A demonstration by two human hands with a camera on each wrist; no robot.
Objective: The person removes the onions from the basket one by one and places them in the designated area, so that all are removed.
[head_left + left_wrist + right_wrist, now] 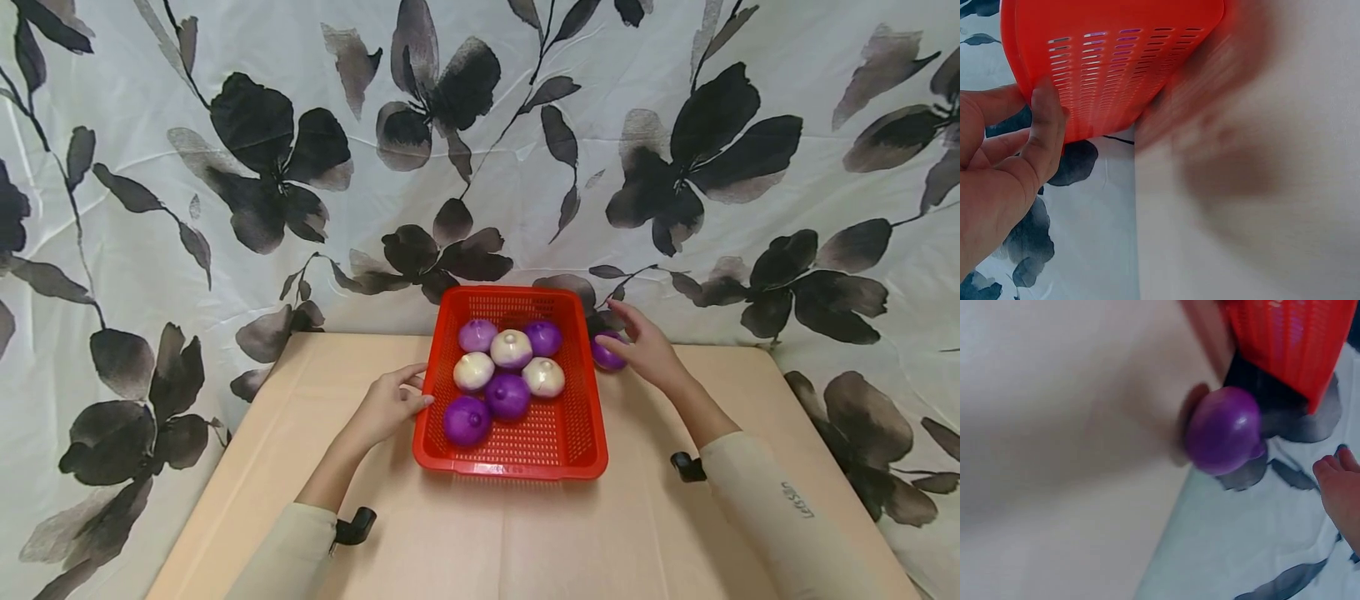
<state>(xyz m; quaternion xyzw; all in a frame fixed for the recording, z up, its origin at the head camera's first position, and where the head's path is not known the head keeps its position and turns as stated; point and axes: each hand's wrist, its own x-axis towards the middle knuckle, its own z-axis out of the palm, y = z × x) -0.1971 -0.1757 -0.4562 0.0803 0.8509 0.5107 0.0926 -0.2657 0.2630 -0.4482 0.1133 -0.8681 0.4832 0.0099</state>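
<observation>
A red plastic basket [517, 468] with slotted walls holds several round onions, some purple [507, 396] and some whitish [543, 377]. My left hand [386, 404] is at its left side, fingers bent at the rim. In the left wrist view, the fingertips hold the rim of the red basket [1116, 69]. To the basket's right, one more purple onion [1222, 430] lies on the table near its back edge. My right hand [647, 346] is beside that onion with thumb and fingers spread; a gap shows between hand and onion in the right wrist view.
The light wooden-toned table [495, 542] ends at the back against a white cloth [555, 217] printed with dark flowers. Small black devices [356, 527] are worn at both wrists, below pale sleeves [780, 508].
</observation>
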